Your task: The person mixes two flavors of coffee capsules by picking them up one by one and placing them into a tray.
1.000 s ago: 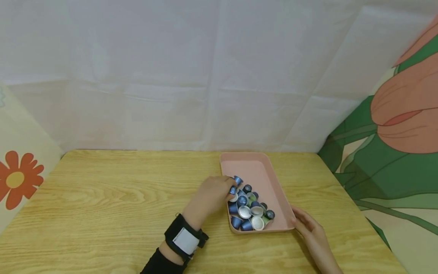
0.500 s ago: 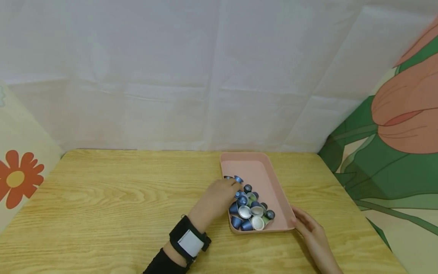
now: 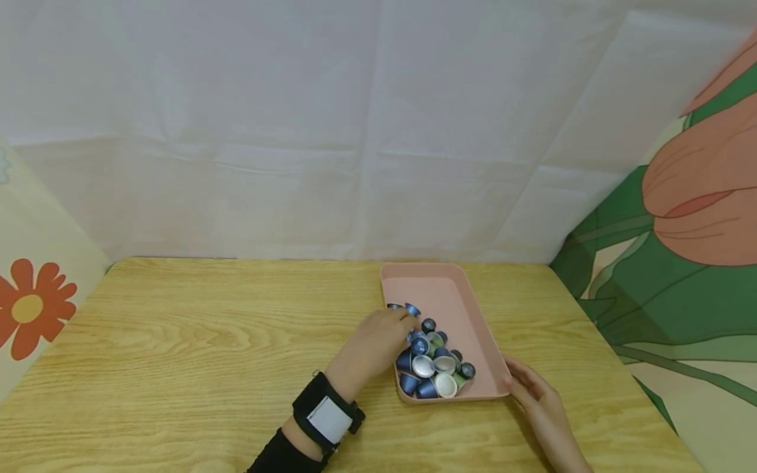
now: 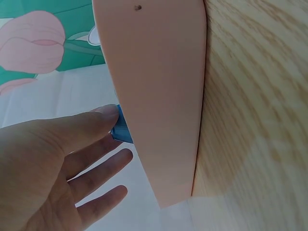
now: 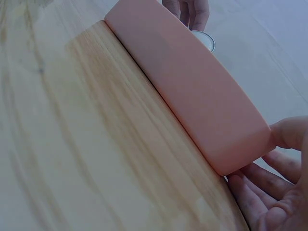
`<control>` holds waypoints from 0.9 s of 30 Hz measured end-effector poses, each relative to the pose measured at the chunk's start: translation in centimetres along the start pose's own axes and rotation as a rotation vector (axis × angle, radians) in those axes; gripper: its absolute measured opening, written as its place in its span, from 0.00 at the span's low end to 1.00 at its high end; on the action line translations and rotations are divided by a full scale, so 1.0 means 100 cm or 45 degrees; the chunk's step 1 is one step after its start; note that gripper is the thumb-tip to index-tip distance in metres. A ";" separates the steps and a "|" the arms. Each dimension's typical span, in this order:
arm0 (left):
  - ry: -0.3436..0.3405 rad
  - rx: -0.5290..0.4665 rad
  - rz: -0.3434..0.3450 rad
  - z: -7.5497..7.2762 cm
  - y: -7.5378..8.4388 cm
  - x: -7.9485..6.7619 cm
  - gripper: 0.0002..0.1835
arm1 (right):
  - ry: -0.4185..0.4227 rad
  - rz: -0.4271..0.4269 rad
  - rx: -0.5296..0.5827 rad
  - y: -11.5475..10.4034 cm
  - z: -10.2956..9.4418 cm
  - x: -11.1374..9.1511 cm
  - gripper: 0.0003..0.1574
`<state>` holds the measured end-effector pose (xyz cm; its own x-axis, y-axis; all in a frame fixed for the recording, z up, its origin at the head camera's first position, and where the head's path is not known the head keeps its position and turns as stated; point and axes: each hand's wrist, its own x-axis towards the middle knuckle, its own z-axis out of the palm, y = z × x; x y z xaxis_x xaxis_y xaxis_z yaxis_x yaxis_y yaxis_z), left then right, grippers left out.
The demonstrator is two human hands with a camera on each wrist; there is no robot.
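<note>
A pink rectangular tray (image 3: 455, 282) lies on the wooden table, with several blue, green and dark coffee capsules (image 3: 426, 386) heaped in its near left part. Reaching over the tray's left rim, my left hand (image 3: 378, 338) is among the capsules. The left wrist view shows its thumb and index finger pinching a blue capsule (image 4: 122, 129) just above the rim; the other fingers are spread. My right hand (image 3: 538, 397) holds the tray's near right corner. In the right wrist view, its thumb is at the rim and its fingers (image 5: 269, 180) lie against the outside.
Wooden tabletop (image 3: 207, 355) extends to the left of the tray. A white cloth (image 3: 266, 144) hangs behind the table's back edge. Flower-patterned panels stand at the left and right (image 3: 698, 217).
Over the past second my left hand has shifted slightly right, deeper over the capsules, uncovering a capsule by the left rim. The right hand and tray stay put.
</note>
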<state>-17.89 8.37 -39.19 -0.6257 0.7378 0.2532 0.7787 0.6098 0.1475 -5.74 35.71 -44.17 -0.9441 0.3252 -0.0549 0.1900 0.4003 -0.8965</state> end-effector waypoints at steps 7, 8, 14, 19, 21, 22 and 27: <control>0.005 -0.006 -0.013 -0.003 -0.003 0.000 0.15 | 0.008 -0.018 0.001 -0.002 0.001 0.000 0.37; 0.008 -0.008 -0.019 -0.004 -0.004 0.000 0.15 | 0.008 -0.015 0.001 -0.002 0.001 0.000 0.37; 0.039 -0.018 -0.055 -0.009 -0.006 -0.002 0.14 | 0.019 -0.009 -0.015 -0.002 0.004 -0.001 0.35; 0.094 0.056 -0.076 -0.016 -0.010 0.000 0.17 | 0.058 -0.053 0.011 -0.004 0.007 0.003 0.33; 0.091 0.078 -0.100 -0.019 -0.011 -0.001 0.19 | 0.089 -0.103 0.056 -0.005 0.009 0.005 0.31; 0.082 0.070 -0.117 -0.020 -0.012 -0.002 0.20 | 0.105 -0.135 0.073 -0.006 0.010 0.006 0.31; 0.069 0.034 -0.177 -0.026 -0.021 -0.015 0.24 | 0.145 -0.278 0.016 -0.014 0.008 0.010 0.27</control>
<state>-18.47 5.18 -37.45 -0.7235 0.6295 0.2833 0.6828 0.7130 0.1597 -7.13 34.78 -43.32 -0.9258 0.3267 0.1900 -0.0194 0.4610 -0.8872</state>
